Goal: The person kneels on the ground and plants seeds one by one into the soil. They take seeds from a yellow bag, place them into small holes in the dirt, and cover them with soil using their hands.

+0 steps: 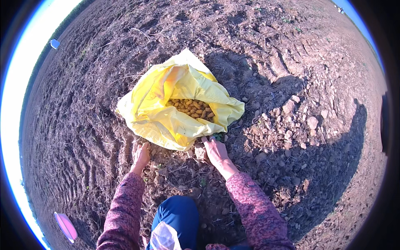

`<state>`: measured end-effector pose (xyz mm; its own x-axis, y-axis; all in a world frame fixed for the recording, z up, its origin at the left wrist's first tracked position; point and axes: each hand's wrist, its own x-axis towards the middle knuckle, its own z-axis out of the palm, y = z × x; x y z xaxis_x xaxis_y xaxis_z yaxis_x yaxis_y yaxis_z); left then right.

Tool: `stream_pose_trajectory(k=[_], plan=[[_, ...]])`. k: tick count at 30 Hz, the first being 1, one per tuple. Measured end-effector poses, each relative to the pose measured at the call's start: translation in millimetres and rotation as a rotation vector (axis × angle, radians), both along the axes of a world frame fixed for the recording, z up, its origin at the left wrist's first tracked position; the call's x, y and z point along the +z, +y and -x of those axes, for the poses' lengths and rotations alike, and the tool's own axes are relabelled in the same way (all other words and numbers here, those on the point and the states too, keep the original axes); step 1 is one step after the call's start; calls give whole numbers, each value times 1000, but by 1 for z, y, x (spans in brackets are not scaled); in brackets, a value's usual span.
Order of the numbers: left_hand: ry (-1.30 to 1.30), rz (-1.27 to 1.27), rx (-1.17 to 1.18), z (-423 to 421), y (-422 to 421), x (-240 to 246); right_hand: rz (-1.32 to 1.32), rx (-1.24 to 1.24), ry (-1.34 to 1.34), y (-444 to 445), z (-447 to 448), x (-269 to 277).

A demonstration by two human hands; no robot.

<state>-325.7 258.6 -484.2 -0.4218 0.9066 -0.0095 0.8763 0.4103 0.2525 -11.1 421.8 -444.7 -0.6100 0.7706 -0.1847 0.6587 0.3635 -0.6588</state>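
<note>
A yellow woven plastic sack (pixel 147 93) stands open on the soil in front of me, its rim folded and crumpled. Unshelled peanuts (pixel 193 109) lie inside it. My left hand (pixel 142 155) is down at the soil just below the sack's near left side, its fingertips partly hidden; whether it holds anything cannot be told. At the near right edge of the sack, my right hand (pixel 215 151) reaches to the ground beside a clod and a small green plant (pixel 217 136). A ring shows on one of its fingers, and its grip is unclear.
Rough tilled soil (pixel 93 109) with dry roots surrounds the sack. Clods and stones (pixel 312 122) are scattered to the right, partly in my shadow. My blue-clad knee (pixel 179 212) and a pale translucent plastic piece (pixel 164 237) are at the bottom.
</note>
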Motion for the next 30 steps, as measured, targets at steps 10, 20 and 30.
stream_pose_trajectory(k=[10, 20, 30], plan=[[-1530, -116, 484, -118, 23, 122, -275, -52, -103, -5, 4, -10], [-2084, -440, 995, -151, 221, 173, 630, -467, 1115, 60, 3, 44], [-276, -347, -271, -221, 181, 108, 738, -834, 1099, -27, -183, 65]])
